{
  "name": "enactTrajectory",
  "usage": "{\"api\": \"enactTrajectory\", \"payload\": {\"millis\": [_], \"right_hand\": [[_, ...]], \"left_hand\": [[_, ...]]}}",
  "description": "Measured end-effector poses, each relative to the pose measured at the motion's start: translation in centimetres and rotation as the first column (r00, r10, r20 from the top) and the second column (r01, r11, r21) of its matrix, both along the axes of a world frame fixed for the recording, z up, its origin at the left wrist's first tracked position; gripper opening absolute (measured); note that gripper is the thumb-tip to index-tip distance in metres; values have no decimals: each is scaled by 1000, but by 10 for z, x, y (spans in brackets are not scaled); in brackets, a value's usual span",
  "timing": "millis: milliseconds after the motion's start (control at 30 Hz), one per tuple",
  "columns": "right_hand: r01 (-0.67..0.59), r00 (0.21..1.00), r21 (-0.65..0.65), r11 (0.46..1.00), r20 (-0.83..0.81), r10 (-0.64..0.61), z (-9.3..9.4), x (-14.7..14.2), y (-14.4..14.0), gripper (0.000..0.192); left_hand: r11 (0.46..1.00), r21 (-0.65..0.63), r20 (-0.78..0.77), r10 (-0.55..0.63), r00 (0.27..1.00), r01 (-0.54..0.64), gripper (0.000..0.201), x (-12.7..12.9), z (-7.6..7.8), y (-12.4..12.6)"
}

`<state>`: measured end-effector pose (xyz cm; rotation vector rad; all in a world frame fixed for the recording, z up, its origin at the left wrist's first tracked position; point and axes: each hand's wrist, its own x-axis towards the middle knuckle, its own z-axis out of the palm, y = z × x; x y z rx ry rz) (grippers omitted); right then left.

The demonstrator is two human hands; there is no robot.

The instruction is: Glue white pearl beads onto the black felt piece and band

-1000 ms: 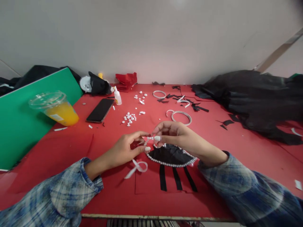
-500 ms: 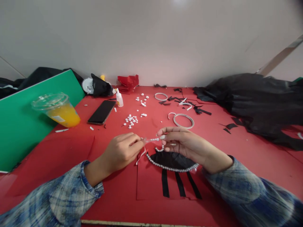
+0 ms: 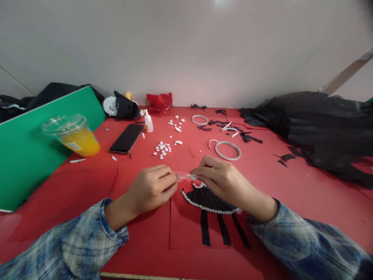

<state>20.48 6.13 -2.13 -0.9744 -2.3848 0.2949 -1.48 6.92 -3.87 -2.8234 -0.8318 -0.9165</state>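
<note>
Both my hands are low over the red table [image 3: 291,182], near its front edge. Left hand [image 3: 151,188] is curled, fingertips pinched on one end of a short pearl strip [image 3: 189,177]. Right hand [image 3: 223,181] has thumb and fingers closed on the strip's other end, so the strip spans the small gap between the two hands, just above the table.

Directly under the right hand: a black fabric semicircle [image 3: 208,199] edged with a row of pearls [image 3: 210,209], lying on a red paper sheet [image 3: 186,229]. Three black strips [image 3: 223,233] run from it toward the front edge. The strip I'm holding sits at the top of the semicircle; can't tell whether it touches.

Room: open red surface left of my left hand up to the green board [image 3: 29,155], which leans in along the left side. Orange drink cup [image 3: 72,136] rests on it, tilted. Behind the hands, well apart: loose pearls [image 3: 163,147], phone [image 3: 126,138], glue bottle [image 3: 148,121], white ring [image 3: 229,149]. Right side is bounded by a heap of black cloth [image 3: 320,124]; clear strip between it and my right sleeve [image 3: 305,241].
</note>
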Motion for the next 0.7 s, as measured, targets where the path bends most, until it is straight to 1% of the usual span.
{"api": "enactTrajectory", "payload": {"millis": [67,167,267,333,400,433,500,533,567,633,667,700], "right_hand": [[-20,1000,-35,999,19,21,3,2,1,28],[-71,997,-153,986,-41,65,6,6,5,23],[-115,987,-281,953,-140,78,7,8,7,19],[-126,981,-363,923,-187,60,8,8,9,17],[-129,976,-437,890,-217,35,9,8,10,16],[-132,973,-469,873,-229,25,10,8,10,16],[-144,967,-533,834,-254,4,11,8,10,15],[-150,963,-568,809,-270,-11,12,7,10,15],[-156,958,-607,779,-285,-30,12,7,10,15],[-164,946,-686,708,-314,-85,10,7,10,16],[-169,938,-720,673,-328,-115,8,6,9,17],[-174,929,-746,643,-340,-144,6,5,9,18]], "left_hand": [[1000,7,-22,-6,1000,6,23,0,2,0],[999,35,-60,-9,998,12,24,0,4,-1],[998,54,-74,-22,997,26,23,-1,4,-1],[999,36,-52,-31,998,33,22,0,3,-2],[999,-26,8,-32,999,32,22,2,2,-4],[997,-77,55,-27,998,31,23,3,3,-4],[970,-240,166,5,986,35,21,4,5,-6],[935,-352,212,36,977,42,20,4,7,-6],[877,-477,238,68,969,56,18,4,9,-6],[713,-694,237,103,966,94,16,3,13,-5],[639,-762,224,106,969,106,16,3,15,-4],[595,-796,216,108,970,111,16,3,17,-3]]}}
